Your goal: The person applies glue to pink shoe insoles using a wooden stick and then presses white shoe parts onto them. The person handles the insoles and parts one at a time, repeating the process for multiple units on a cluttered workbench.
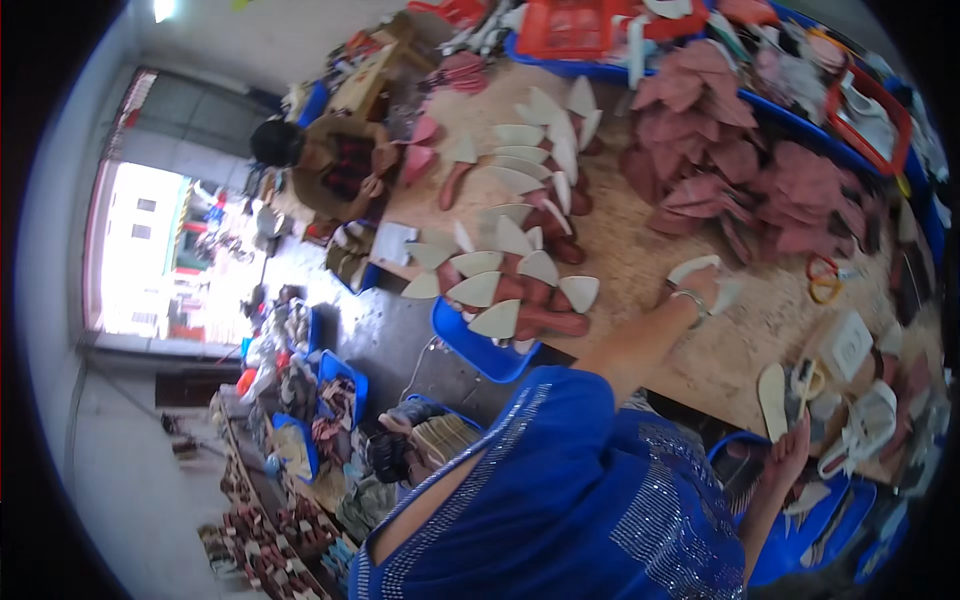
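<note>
A white insole piece [693, 268] is being pinched in the grip of the left hand [706, 290] over the middle of the wooden counter [640, 260], beside a pile of dusty-pink cut pieces [740, 170]. A beige shoe sole [772, 400] and a thin tool are being clasped in the right hand [790, 445] at the counter's near edge, above a blue bin [820, 520]. Brown lasts with white pieces [510, 270] are being kept toward the left edge.
</note>
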A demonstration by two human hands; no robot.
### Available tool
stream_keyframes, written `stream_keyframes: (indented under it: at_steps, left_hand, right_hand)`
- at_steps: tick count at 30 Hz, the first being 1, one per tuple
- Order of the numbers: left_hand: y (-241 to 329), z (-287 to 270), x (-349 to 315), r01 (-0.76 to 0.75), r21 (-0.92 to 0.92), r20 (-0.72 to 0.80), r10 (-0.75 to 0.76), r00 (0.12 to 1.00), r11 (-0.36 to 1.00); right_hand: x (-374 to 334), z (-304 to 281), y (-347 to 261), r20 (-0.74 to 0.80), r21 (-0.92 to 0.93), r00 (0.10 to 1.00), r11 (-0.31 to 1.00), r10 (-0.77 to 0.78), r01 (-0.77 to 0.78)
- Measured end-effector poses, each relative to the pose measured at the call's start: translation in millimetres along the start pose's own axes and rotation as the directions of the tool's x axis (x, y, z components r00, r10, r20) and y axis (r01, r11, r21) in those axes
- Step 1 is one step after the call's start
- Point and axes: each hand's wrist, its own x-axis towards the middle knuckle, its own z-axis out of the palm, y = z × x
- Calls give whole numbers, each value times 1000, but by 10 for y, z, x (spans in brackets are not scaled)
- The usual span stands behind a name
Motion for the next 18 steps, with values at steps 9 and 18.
stream_keyframes:
  at_steps: [9, 18]
  left_hand:
    - [545, -750, -657, 84, -285, 210, -24, 977, 955]
    - [241, -718, -1430, 183, -553, 315, 0, 949, 812]
  right_hand:
    - [364, -366, 143, -38, -39, 999, 999, 23, -24]
    - [771, -671, 72, 51, -104, 998, 994, 32, -27]
